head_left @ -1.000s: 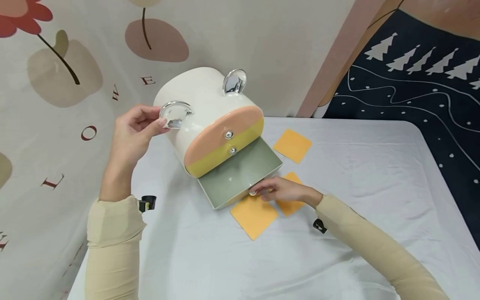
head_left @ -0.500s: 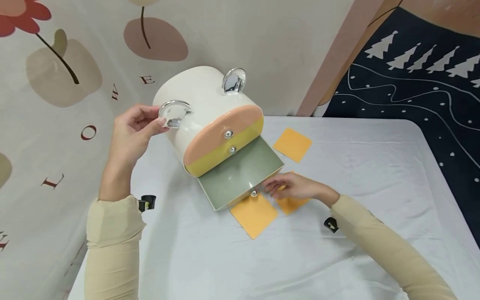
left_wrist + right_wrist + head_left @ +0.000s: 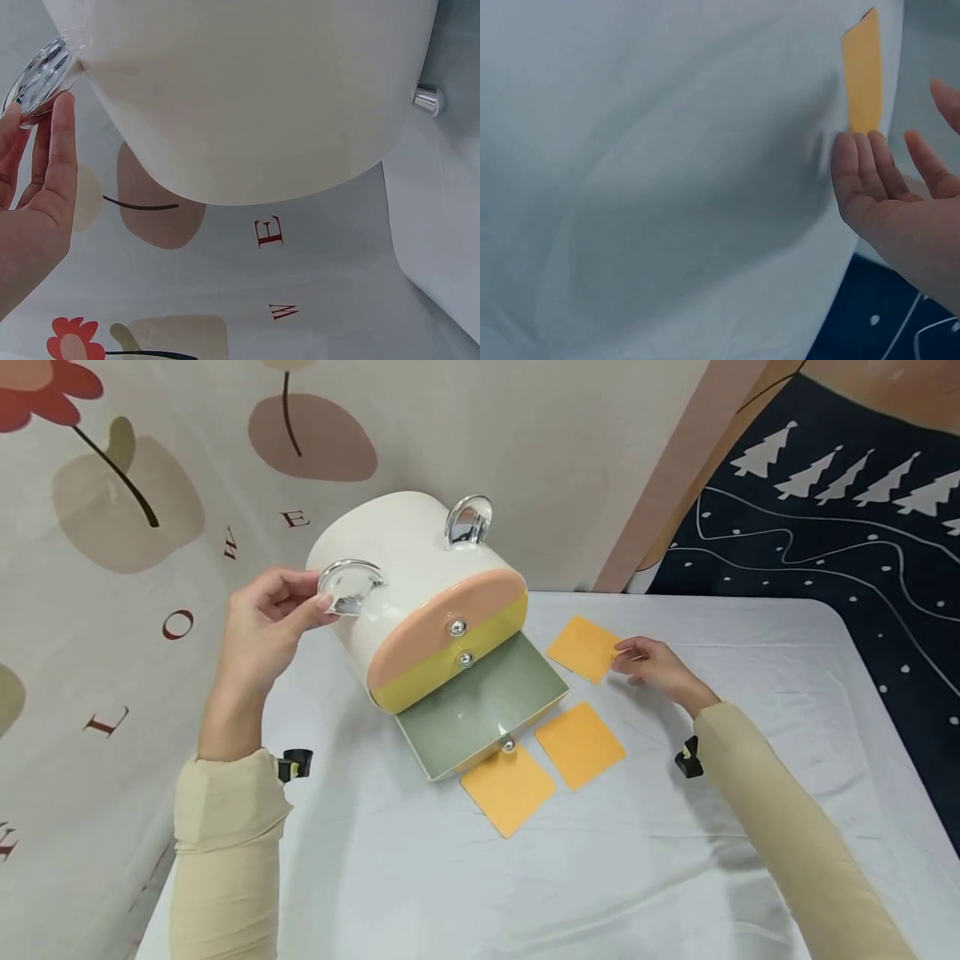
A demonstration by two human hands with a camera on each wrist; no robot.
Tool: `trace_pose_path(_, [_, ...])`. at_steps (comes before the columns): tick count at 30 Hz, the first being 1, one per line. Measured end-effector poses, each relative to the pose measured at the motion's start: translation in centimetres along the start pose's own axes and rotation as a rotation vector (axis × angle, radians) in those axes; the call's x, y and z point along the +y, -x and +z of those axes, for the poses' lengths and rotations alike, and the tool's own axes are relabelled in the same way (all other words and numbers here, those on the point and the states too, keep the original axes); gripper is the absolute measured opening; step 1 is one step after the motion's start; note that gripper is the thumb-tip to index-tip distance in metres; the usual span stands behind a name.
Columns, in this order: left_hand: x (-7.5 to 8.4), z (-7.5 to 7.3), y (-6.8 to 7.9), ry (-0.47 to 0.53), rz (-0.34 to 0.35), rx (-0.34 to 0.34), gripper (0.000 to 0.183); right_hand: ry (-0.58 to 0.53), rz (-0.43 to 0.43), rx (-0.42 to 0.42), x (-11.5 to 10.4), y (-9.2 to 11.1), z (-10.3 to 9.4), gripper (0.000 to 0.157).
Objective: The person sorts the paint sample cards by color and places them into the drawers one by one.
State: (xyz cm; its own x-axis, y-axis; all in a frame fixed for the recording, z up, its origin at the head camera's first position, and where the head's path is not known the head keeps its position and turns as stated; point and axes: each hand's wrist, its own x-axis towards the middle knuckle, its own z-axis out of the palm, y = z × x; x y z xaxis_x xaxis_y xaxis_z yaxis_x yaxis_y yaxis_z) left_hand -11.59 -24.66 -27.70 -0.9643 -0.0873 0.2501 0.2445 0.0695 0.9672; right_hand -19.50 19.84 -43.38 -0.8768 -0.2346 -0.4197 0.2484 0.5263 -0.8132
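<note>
A small white drawer cabinet with two shiny silver ear-like handles stands tilted in the head view. Its orange drawer front and yellow drawer front are closed, while the green bottom drawer is pulled out with nothing inside. My left hand pinches the near silver handle between thumb and fingers, also seen in the left wrist view. Beside the farthest orange square card, my right hand holds loosely bent fingers right at the card's corner. In the right wrist view its fingers are extended below the card.
Two more orange square cards lie on the white-covered table: a middle card and a front card partly under the drawer's knob. A printed curtain hangs behind the cabinet, and a dark tree-patterned cloth at the right.
My right hand has let go of the green drawer's knob and moved right and back to the farthest card, uncovering the middle card. My left hand has stayed on the silver handle.
</note>
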Motion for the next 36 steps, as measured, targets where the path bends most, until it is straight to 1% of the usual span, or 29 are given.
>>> trace_pose_path(2, [0.0, 0.0, 0.0, 0.005, 0.001, 0.001, 0.018, 0.002, 0.041, 0.032, 0.3, -0.8, -0.2, 0.052])
trace_pose_path(5, [0.1, -0.1, 0.0, 0.000, 0.000, 0.004, 0.018, 0.014, 0.067, 0.073, 0.5, -1.7, -0.1, 0.057])
trace_pose_path(9, [0.0, -0.1, 0.0, -0.007, 0.001, 0.005, 0.018, 0.052, 0.054, 0.117, 0.4, -2.9, 0.2, 0.064])
trace_pose_path(14, [-0.1, -0.1, 0.0, -0.025, 0.002, 0.007, 0.018, 0.152, 0.031, 0.163, 0.8, -4.1, 0.9, 0.073])
trace_pose_path(19, [0.0, -0.1, 0.0, -0.044, 0.000, 0.008, 0.018, 0.289, -0.019, 0.184, 1.2, -4.5, 1.6, 0.078])
trace_pose_path(22, [0.0, -0.1, 0.0, -0.046, 0.004, 0.006, 0.018, 0.304, -0.011, 0.174, 1.2, -4.4, 1.7, 0.078])
trace_pose_path(24, [0.0, -0.1, 0.1, -0.042, 0.006, 0.007, 0.018, 0.292, 0.014, 0.165, 1.1, -4.3, 1.7, 0.074])
trace_pose_path(26, [0.0, -0.2, 0.1, -0.044, 0.003, 0.007, 0.018, 0.271, 0.043, 0.157, 1.1, -4.1, 1.7, 0.068])
trace_pose_path(30, [0.1, -0.1, 0.1, -0.053, 0.000, 0.006, 0.018, 0.216, 0.080, 0.142, 1.0, -3.6, 1.2, 0.046])
trace_pose_path(33, [0.1, -0.1, 0.1, -0.059, 0.000, 0.006, 0.018, 0.182, 0.086, 0.114, 1.0, -3.0, 0.6, 0.032])
trace_pose_path(36, [0.2, -0.1, 0.1, -0.072, 0.000, 0.008, 0.018, 0.160, 0.084, 0.073, 0.7, -2.2, -0.3, 0.026])
